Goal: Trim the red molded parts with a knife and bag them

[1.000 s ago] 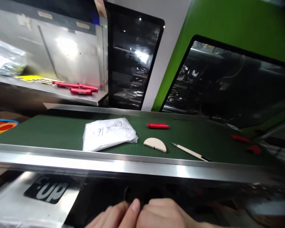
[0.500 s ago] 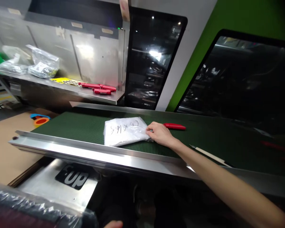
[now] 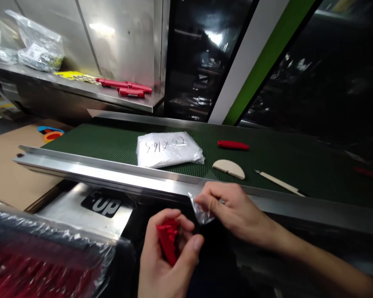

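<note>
My left hand [image 3: 170,252], low in the middle, is wrapped round a red plastic part [image 3: 168,240]. Just right of it, my right hand [image 3: 226,207] pinches a small clear plastic bag [image 3: 202,211] in front of the belt's near rail. On the green ribbed belt [image 3: 112,142] lies a white plastic packet [image 3: 168,150] with handwriting on it. Right of the packet are a cream half-round piece [image 3: 229,169] and a red piece [image 3: 233,145]. A thin cream-handled knife [image 3: 279,182] lies further right.
Plastic-covered red parts [image 3: 43,265] fill a container at lower left. Red pieces [image 3: 130,92] and bags of small parts [image 3: 40,49] rest on the metal shelf [image 3: 105,93] behind. A tape roll [image 3: 52,135] sits on cardboard at left. The metal rail [image 3: 105,171] edges the belt.
My right hand has left the packet, moved toward me and now holds a clear bag. My left hand has come up with a red part. The cream half-round piece now shows, and the view has tilted down.
</note>
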A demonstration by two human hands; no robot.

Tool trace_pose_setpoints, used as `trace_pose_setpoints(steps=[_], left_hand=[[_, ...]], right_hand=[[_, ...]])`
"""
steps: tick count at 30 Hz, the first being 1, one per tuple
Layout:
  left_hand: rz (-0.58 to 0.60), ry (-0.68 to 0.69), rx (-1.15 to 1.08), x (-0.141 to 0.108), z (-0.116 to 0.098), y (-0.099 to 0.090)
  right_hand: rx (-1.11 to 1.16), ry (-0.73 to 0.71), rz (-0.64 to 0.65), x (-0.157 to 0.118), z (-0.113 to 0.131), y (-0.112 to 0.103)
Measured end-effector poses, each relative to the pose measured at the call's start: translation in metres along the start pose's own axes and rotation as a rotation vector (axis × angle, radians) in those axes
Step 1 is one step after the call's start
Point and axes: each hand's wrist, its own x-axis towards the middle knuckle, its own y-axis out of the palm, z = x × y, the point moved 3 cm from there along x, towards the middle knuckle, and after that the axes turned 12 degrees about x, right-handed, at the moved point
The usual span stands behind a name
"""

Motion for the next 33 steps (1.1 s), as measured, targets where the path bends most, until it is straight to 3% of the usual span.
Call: trace_pose_setpoints(steps=[4,6,10,15,17,19,22,24,28,30,33], left_hand=[[0.132,-0.115,0.027,0.002,0.011,0.008],[0.183,-0.17,-0.002,0.001,0.023,0.008],[0.173,-0.157,0.017,0.002,0.043,0.005],[0.035,0.063,0.37,0.009,0.052,0.001],[0.048,0.184,0.511,0.009,0.053,0.002],[0.111,0.311,0.631,0.006,0.056,0.004],[0.203,0.415,0.697,0.003,0.062,0.005],[0.196,0.378,0.693,0.006,0.066,0.002],[0.156,0.195,0.613,0.024,0.072,-0.01],[0.138,0.105,0.554,0.032,0.074,-0.015],[0.136,0.011,0.477,0.036,0.074,-0.016]], right_hand=[[0.22,0.123,0.138,-0.033,-0.02,0.03],[0.279,0.161,0.111,-0.043,-0.035,0.037],[0.232,0.158,-0.045,-0.054,-0.056,0.036],[0.086,0.006,-0.173,-0.067,-0.056,0.027],[0.063,-0.024,-0.224,-0.07,-0.052,0.023],[0.023,-0.036,-0.14,-0.07,-0.046,0.024],[0.006,-0.121,0.092,-0.072,-0.035,0.029],[0.024,-0.189,0.02,-0.078,-0.029,0.023],[-0.11,-0.214,-0.361,-0.103,-0.028,0.0],[-0.271,-0.271,-0.398,-0.114,-0.028,-0.004],[-0.457,-0.425,-0.339,-0.123,-0.029,0.003]])
